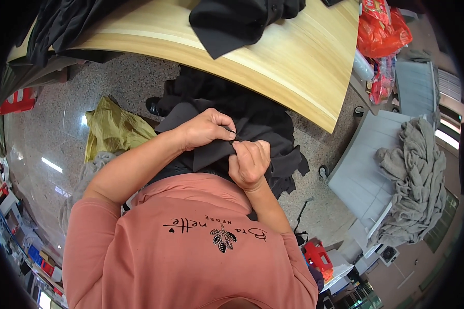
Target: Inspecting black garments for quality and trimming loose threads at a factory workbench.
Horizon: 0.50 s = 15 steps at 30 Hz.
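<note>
A black garment [263, 121] lies over my lap and hangs down toward the floor. Both hands meet at one spot on it. My left hand [209, 129] pinches a bit of the dark cloth between thumb and forefinger. Close beside it, my right hand [250, 162] is closed with its fingers curled, gripping the same cloth. The fingertips almost touch, and whatever small detail sits between them is too dark to make out.
A wooden table [299, 67] stands ahead, with a dark garment [237, 23] on it. More dark cloth [62, 26] hangs at the far left. A yellow bag [113, 126] lies on the floor. At right, grey fabric [415, 175] is heaped on a wheeled table [363, 170]; red bags [384, 31] sit beyond.
</note>
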Tool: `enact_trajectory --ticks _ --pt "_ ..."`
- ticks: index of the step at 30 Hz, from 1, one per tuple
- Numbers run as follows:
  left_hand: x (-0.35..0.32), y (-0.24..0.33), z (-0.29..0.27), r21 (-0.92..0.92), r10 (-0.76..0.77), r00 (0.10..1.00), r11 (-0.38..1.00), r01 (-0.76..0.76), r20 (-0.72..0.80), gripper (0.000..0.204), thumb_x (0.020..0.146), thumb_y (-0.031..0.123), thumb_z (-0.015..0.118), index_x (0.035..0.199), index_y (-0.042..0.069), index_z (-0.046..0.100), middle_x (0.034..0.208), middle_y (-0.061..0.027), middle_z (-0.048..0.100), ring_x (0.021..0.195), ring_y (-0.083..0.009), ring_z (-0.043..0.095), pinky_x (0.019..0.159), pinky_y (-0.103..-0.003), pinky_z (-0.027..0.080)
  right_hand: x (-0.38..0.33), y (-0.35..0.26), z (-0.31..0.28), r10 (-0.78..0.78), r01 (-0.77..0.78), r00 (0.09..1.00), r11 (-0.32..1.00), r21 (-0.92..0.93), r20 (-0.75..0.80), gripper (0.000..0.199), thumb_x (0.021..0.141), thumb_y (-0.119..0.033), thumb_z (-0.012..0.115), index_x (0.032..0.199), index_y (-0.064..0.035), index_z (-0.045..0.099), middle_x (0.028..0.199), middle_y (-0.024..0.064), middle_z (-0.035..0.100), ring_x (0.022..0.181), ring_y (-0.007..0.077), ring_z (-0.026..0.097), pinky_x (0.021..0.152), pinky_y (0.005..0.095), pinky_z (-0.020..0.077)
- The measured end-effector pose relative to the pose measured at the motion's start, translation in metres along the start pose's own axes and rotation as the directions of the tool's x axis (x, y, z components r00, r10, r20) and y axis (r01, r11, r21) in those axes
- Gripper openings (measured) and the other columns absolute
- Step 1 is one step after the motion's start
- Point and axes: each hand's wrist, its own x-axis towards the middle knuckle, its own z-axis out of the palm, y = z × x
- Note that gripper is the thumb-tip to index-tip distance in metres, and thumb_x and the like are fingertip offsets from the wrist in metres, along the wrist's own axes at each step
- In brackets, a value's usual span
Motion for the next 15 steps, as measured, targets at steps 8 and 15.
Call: enact_trajectory --ticks 8,15 --pt "-0.005 -0.003 -0.005 0.021 0.100 0.994 0.995 -0.101 0.033 0.010 0.076 0.001 0.069 0.086 0.000 0.066 0.077 0.0024 0.062 0.073 -0.0032 0.052 0.069 -0.019 0.043 0.000 0.001 0.004 0.075 -0.073 0.996 0.996 -0.055 0.043 0.032 0.056 0.011 0.058 0.087 0.0036 0.063 0.073 0.0118 0.059 0.060 0.0247 0.055 0.057 0.0329 0.0444" --pt "-0.007 -0.001 -0.005 -0.034 0.051 0.999 0.998 -0.050 0.010 0.015 0.073 -0.002 0.070 0.088 0.000 0.066 0.078 0.0021 0.063 0.075 -0.0037 0.053 0.070 -0.020 0.044 0.011 0.008 -0.002 -0.032 0.030 0.992 0.999 0.014 0.122 0.024 0.063 0.004 0.062 0.087 0.0026 0.063 0.073 0.0089 0.056 0.059 0.0222 0.054 0.056 0.0321 0.0397"
